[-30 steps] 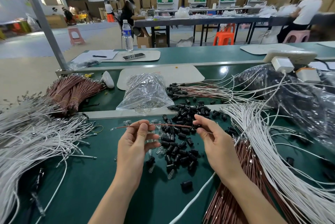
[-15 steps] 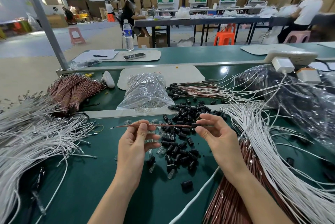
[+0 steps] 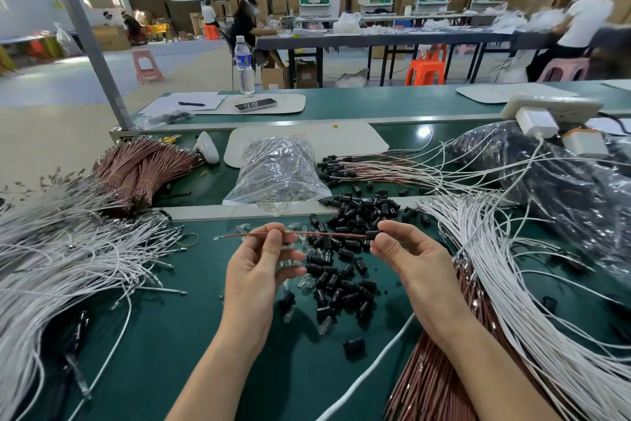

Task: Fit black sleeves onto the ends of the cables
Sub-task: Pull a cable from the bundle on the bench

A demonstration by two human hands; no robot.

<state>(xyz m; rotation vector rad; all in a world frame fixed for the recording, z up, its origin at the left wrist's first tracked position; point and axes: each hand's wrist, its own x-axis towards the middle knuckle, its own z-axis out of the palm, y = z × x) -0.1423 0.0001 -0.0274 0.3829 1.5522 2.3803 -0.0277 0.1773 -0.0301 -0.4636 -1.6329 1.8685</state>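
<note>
A thin brown cable is stretched level between my hands above the green table. My left hand pinches it near its left part, and a bare metal tip sticks out further left. My right hand pinches a black sleeve sitting on the cable's right end. A heap of loose black sleeves lies on the table between and below my hands, mixed with small clear parts.
White cables pile up at the left, white cables and brown ones at the right. A clear bag, bundled brown cables and sleeved cables lie behind. A dark plastic bag lies far right. People work at far tables.
My right hand has drawn back to the right along the cable, and a black sleeve now shows at the cable's right end. My left hand has kept its place.
</note>
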